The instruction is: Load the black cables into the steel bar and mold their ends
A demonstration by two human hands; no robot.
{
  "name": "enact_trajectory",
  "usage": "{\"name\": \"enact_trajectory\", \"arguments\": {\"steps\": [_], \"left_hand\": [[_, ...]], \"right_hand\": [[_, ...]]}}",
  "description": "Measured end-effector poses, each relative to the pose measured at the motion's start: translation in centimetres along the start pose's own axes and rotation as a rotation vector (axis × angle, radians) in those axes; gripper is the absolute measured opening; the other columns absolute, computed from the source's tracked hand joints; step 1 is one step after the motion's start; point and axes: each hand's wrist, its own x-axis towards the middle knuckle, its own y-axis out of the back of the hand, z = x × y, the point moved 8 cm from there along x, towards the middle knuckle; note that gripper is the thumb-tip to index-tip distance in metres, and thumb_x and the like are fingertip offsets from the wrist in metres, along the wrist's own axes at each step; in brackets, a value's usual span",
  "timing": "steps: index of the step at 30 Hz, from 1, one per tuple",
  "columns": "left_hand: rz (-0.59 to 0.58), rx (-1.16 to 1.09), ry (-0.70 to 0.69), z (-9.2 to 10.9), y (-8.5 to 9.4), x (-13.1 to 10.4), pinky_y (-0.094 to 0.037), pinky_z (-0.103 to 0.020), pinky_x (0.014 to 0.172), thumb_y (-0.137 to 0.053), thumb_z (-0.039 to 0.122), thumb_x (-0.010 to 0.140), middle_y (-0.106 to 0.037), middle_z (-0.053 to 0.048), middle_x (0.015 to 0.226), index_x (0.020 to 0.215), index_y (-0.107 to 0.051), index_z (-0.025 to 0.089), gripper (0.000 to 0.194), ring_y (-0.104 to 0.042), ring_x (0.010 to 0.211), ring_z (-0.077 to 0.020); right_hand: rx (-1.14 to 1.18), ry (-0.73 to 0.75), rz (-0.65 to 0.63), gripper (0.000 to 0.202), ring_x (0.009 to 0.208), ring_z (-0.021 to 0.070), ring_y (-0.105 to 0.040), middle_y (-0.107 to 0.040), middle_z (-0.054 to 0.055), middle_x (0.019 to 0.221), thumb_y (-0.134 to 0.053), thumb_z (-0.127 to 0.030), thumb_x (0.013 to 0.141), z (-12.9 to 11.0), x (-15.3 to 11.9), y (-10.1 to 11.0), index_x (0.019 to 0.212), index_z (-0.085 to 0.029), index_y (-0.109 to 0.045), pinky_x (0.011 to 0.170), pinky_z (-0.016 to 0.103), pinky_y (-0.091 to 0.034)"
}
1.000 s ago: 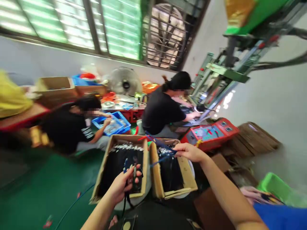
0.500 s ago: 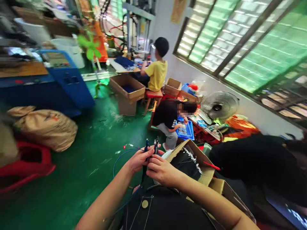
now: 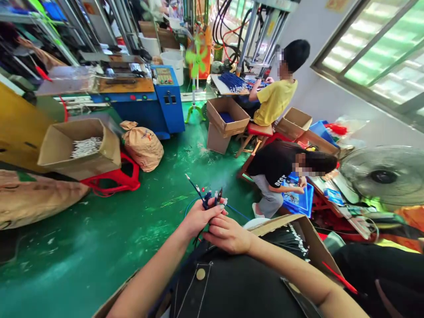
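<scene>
Just above my lap, both hands meet at a small bunch of dark blue cables [image 3: 206,199] with metal and white connector ends. My left hand [image 3: 195,217] is closed round the bunch, and one cable end sticks out up to the left. My right hand [image 3: 228,232] presses against it from the right, fingers curled on the cables' lower part. A thin dark-tipped piece [image 3: 220,194] stands up between the hands, too small to name. Right of my hands, an open cardboard box [image 3: 278,224] holds black cables [image 3: 288,240] with white ends.
A person in yellow [image 3: 278,101] sits at a bench; another in black [image 3: 278,163] bends over a blue tray [image 3: 306,201]. A carton of white pieces [image 3: 54,148] rests on a red stool [image 3: 132,176]. Right are a large fan [image 3: 410,161] and a dark-clothed person [image 3: 374,269].
My view has swung left, so the room appears shifted right and the carton on the stool shows. The cable ends are now fanned out, one pointing left; both hands stay together on the cables.
</scene>
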Motion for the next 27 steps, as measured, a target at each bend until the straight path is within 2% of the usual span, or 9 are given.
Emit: {"name": "enact_trajectory", "arguments": {"steps": [3,7,9,11,14,18,21,23,27], "left_hand": [[0.068,0.006,-0.022,0.1,-0.2,-0.2,-0.05,-0.028,0.072,-0.08,0.036,0.066,-0.069,-0.004,0.075,0.094,-0.069,0.014,0.037,-0.064,0.073,-0.0162],[0.115,0.039,-0.047,0.2,-0.9,0.0,-0.049,-0.026,0.067,-0.078,0.039,0.067,-0.069,-0.004,0.074,0.098,-0.069,0.013,0.041,-0.063,0.069,-0.015],[0.115,0.072,-0.075,0.4,-1.5,0.0,-0.047,-0.024,0.063,-0.078,0.041,0.068,-0.069,-0.004,0.076,0.1,-0.068,0.013,0.044,-0.062,0.068,-0.0146],[0.103,0.109,-0.084,0.5,-2.3,-0.1,-0.046,-0.024,0.059,-0.078,0.044,0.068,-0.069,-0.005,0.077,0.102,-0.067,0.013,0.048,-0.06,0.064,-0.0131],[0.065,0.126,-0.057,0.3,-3.9,-0.4,-0.044,-0.024,0.057,-0.078,0.046,0.067,-0.068,-0.004,0.075,0.103,-0.065,0.012,0.051,-0.055,0.057,-0.0101],[-0.039,0.137,-0.036,-0.2,-6.5,-1.0,-0.04,-0.023,0.055,-0.076,0.047,0.07,-0.063,-0.002,0.073,0.104,-0.065,0.012,0.049,-0.053,0.055,-0.0093],[-0.102,0.192,-0.059,-0.3,-7.7,-1.5,-0.033,-0.022,0.051,-0.071,0.048,0.075,-0.055,0.0,0.067,0.096,-0.065,0.011,0.043,-0.045,0.052,-0.0067],[-0.131,0.213,-0.069,-0.5,-8.1,-1.9,-0.029,-0.021,0.051,-0.071,0.047,0.075,-0.049,0.003,0.064,0.091,-0.064,0.011,0.04,-0.04,0.053,-0.0056],[-0.146,0.259,-0.067,-1.5,-8.2,-2.7,-0.025,-0.021,0.049,-0.072,0.047,0.074,-0.04,0.006,0.059,0.083,-0.061,0.012,0.038,-0.033,0.052,-0.0053]], "right_hand": [[0.023,-0.005,-0.006,0.026,0.107,0.0201,-0.054,-0.065,0.007,0.093,-0.049,-0.014,0.09,0.0,-0.1,0.6,0.114,-0.012,-0.061,0.1,0.039,-0.045],[0.109,-0.034,0.136,0.031,0.119,0.0233,-0.053,-0.067,0.009,0.107,-0.049,-0.014,0.089,-0.2,-1.6,4.3,0.119,-0.016,-0.057,0.104,0.042,-0.046],[0.121,-0.201,0.29,0.034,0.12,0.0242,-0.053,-0.065,0.009,0.114,-0.049,-0.013,0.088,1.3,-3.4,6.7,0.121,-0.021,-0.055,0.104,0.046,-0.046],[0.175,-0.513,0.463,0.034,0.118,0.0236,-0.056,-0.063,0.01,0.117,-0.047,-0.011,0.089,4.4,-6.0,8.4,0.119,-0.025,-0.054,0.102,0.05,-0.047],[0.47,-0.889,0.537,0.035,0.122,0.0227,-0.053,-0.057,0.011,0.128,-0.051,-0.019,0.09,8.5,-9.4,7.1,0.124,-0.025,-0.049,0.101,0.048,-0.046],[0.87,-0.852,0.364,0.052,0.128,0.0232,-0.047,-0.048,0.012,0.14,-0.057,-0.034,0.089,9.4,-8.6,4.0,0.137,-0.024,-0.04,0.106,0.045,-0.04],[0.975,-0.852,0.356,0.047,0.113,0.0206,-0.057,-0.06,0.009,0.125,-0.056,-0.042,0.089,8.7,-8.1,3.8,0.131,-0.02,-0.05,0.1,0.038,-0.045],[1.015,-0.93,0.337,0.04,0.091,0.0169,-0.063,-0.067,0.005,0.104,-0.058,-0.047,0.087,8.2,-8.3,3.8,0.116,-0.019,-0.059,0.084,0.032,-0.052],[1.078,-1.143,0.248,0.038,0.049,0.0097,-0.052,-0.056,-0.004,0.062,-0.059,-0.055,0.083,6.9,-9.6,3.3,0.076,-0.019,-0.057,0.047,0.022,-0.044]]}}
